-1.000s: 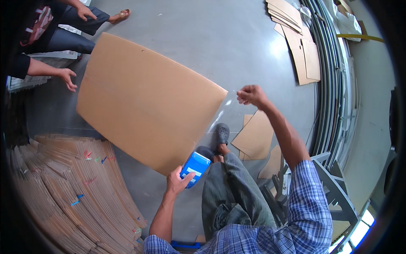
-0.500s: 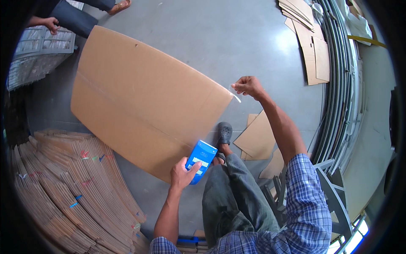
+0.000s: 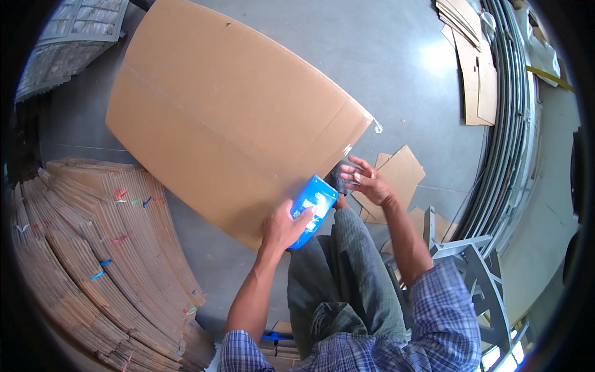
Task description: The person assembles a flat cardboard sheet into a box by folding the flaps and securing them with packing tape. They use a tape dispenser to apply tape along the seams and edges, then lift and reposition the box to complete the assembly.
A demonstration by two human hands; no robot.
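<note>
Away from the corner of the big cardboard carton (image 3: pixel 235 111), the right hand (image 3: pixel 365 180) had dropped, its fingers now loosely spread and holding nothing, just beside the carton's short edge. The left hand (image 3: pixel 280 228) gripped a blue tape dispenser (image 3: pixel 305 233), thumb across its face, at the near end of that edge; I couldn't tell whether dispenser and cardboard touched. White glints of clear tape (image 3: pixel 348 150) showed along the edge and at the corner. Cardboard sheets (image 3: pixel 403 173) lay on the floor beyond, flattened cartons (image 3: pixel 105 248) stacked at left.
</note>
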